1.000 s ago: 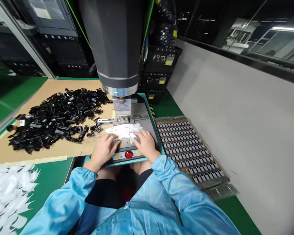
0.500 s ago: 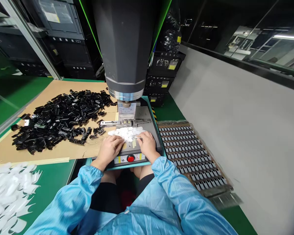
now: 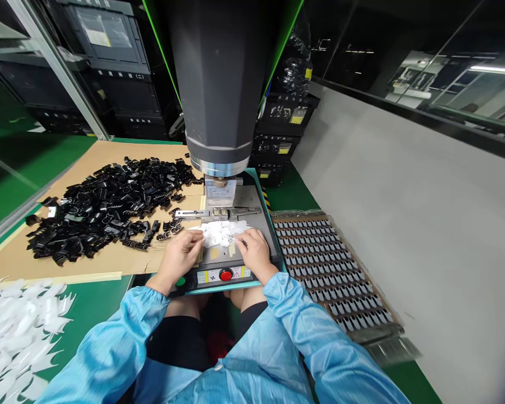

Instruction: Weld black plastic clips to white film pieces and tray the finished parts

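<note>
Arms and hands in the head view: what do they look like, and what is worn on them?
The left sleeve and right sleeve are shiny light blue, loose and creased, with gathered cuffs at the wrists. The left hand and right hand are bare, without gloves. No watch or cable shows on either.

- Centre: left hand (image 3: 179, 259) and right hand (image 3: 255, 252) flank white pieces (image 3: 222, 232)
- Centre left: black parts (image 3: 109, 199) lie heaped
- Lower left: larger white parts (image 3: 14, 331) overlap
- Upper centre: dark machine head (image 3: 221, 84)
</note>
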